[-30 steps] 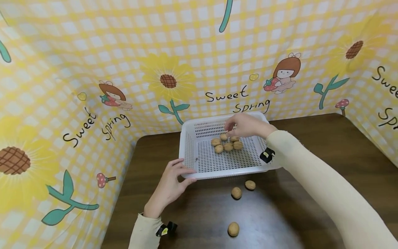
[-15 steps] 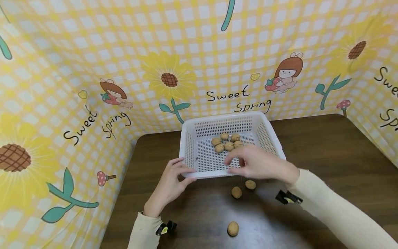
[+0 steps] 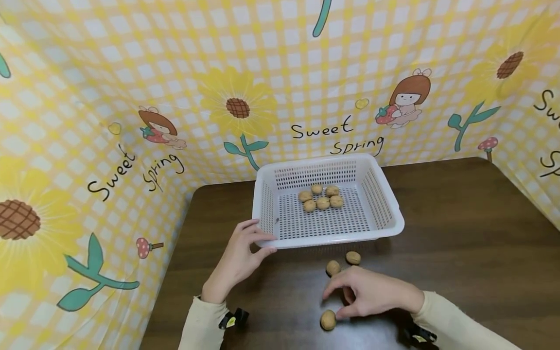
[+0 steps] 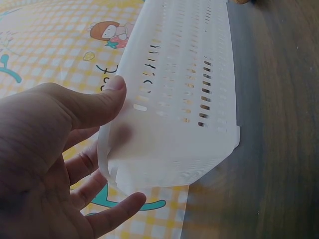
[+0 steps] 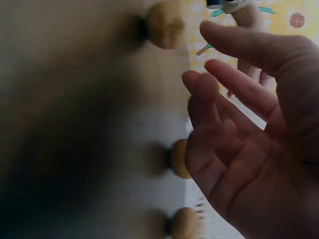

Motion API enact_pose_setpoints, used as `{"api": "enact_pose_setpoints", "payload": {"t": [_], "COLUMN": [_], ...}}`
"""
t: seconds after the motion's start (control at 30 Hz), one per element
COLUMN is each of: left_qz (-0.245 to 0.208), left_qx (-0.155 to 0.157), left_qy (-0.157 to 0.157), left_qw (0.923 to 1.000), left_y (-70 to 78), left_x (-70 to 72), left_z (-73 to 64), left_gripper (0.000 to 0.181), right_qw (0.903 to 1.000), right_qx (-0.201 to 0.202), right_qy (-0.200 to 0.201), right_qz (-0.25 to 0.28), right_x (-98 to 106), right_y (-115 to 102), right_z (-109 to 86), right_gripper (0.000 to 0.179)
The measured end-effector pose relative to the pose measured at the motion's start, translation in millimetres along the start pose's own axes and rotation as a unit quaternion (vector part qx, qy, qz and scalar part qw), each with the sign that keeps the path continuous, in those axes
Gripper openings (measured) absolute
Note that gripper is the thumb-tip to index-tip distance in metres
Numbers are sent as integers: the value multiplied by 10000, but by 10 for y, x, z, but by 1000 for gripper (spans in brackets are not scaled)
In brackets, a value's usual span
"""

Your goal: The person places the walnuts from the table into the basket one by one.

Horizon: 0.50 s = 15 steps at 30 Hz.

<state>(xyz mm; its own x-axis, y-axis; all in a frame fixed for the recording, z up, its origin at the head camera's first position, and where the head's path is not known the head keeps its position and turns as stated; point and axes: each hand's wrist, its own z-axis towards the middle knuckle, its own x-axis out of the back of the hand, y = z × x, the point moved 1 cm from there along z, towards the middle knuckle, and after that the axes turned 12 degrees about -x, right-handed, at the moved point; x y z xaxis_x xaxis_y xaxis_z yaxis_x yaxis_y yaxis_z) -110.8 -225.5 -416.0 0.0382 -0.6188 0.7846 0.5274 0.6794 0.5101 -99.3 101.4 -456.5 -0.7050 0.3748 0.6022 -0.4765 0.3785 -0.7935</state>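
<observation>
A white perforated plastic basket (image 3: 328, 239) stands on the dark table with several walnuts (image 3: 323, 203) grouped on its floor. At its near left corner my left hand (image 3: 238, 255) pinches the rim; in the left wrist view the thumb lies outside the wall (image 4: 174, 144) and a fingertip shows dimly through it. In front of the basket my right hand (image 3: 372, 291) hovers with thumb and forefinger spread and nothing between them. Its thumb tip appears beside the nearest walnut (image 3: 328, 320); whether they touch I cannot tell. Two more walnuts, one on the left (image 3: 333, 268) and one on the right (image 3: 353, 257), lie between hand and basket.
A yellow checked cloth (image 3: 315, 87) with printed flowers hangs behind and along both sides of the table (image 3: 459, 233). The basket's back edge is close to the cloth.
My right hand has come from above the walnuts in the basket, over the near rim, to the nearest loose walnut. The left hand stays at the basket's corner.
</observation>
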Motion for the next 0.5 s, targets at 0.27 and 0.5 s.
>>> {"api": "enact_pose_setpoints", "payload": {"t": [0.27, 0.5], "left_qz": [-177, -146], "left_qx": [332, 364], "left_qy": [-202, -170], "left_qw": [9991, 9991], "left_y": [5, 1], "left_x": [3, -1], "left_z": [-3, -2], "left_gripper": [22, 21], "right_qw": [9976, 9982], "right_qx": [-95, -134], "right_qy": [-418, -312], "right_qz": [549, 500], "right_x": [-231, -273], "right_y": [170, 192], "right_z": [-2, 17], "right_gripper": [30, 29]}}
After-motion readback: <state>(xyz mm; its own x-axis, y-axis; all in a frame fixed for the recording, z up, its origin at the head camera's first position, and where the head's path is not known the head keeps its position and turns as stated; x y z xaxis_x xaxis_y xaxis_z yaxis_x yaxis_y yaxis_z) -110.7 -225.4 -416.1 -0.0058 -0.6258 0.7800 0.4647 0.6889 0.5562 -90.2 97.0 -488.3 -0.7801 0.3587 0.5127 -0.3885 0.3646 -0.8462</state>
